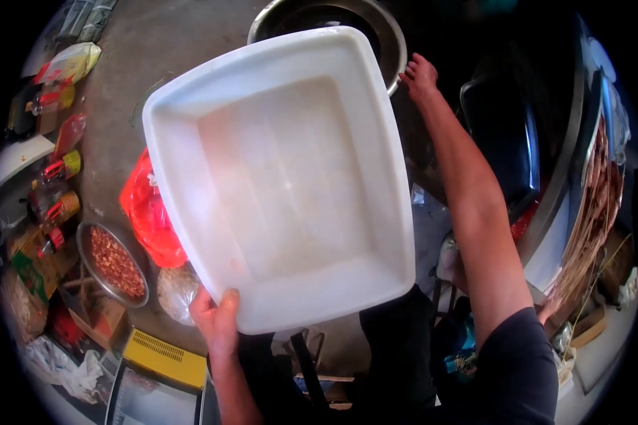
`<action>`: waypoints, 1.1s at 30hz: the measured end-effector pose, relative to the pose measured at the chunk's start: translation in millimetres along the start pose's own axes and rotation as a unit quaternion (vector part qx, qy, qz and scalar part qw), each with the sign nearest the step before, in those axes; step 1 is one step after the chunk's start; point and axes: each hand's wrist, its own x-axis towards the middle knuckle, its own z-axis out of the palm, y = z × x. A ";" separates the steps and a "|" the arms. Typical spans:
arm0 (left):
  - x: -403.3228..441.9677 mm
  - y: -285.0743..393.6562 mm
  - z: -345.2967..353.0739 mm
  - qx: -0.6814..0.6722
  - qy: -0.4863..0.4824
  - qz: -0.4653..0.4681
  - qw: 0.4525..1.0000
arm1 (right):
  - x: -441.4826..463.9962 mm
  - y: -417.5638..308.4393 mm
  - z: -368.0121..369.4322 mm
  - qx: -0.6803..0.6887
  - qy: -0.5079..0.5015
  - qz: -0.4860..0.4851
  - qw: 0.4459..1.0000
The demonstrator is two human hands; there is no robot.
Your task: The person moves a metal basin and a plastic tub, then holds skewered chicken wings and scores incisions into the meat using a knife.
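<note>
My left hand grips the near left corner of a white plastic tub, thumb over the rim. The tub is rectangular with rounded corners, tilted so that I look into its bare inside. My right hand is off the tub and stretched forward, fingers loosely bent and holding nothing that I can see. Its fingertips are at the right rim of a large round metal basin; whether they touch it I cannot tell. The tub hides the near part of the basin, and the basin's inside is dark.
On the left stand a metal bowl of reddish-brown pieces, a red plastic bag, a clear bag and several bottles. A yellow-edged appliance stands near me. To the right are a dark chair and dry stalks.
</note>
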 end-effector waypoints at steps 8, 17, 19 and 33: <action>3.7 -28.4 -12.6 -0.007 -0.005 0.007 1.000 | -115.1 44.1 -34.4 -0.257 -0.080 -0.206 0.941; 5.3 -51.1 -23.4 0.000 -0.012 0.001 1.000 | -245.3 58.0 -100.1 -0.477 -0.234 -0.306 0.790; 5.7 -50.5 -20.6 0.002 -0.015 0.001 1.000 | -236.1 44.7 -98.0 -0.505 -0.301 -0.171 0.790; 19.8 -35.4 -6.4 0.024 -0.033 0.045 0.998 | -173.3 -13.6 -52.9 -0.393 -0.038 -0.475 0.786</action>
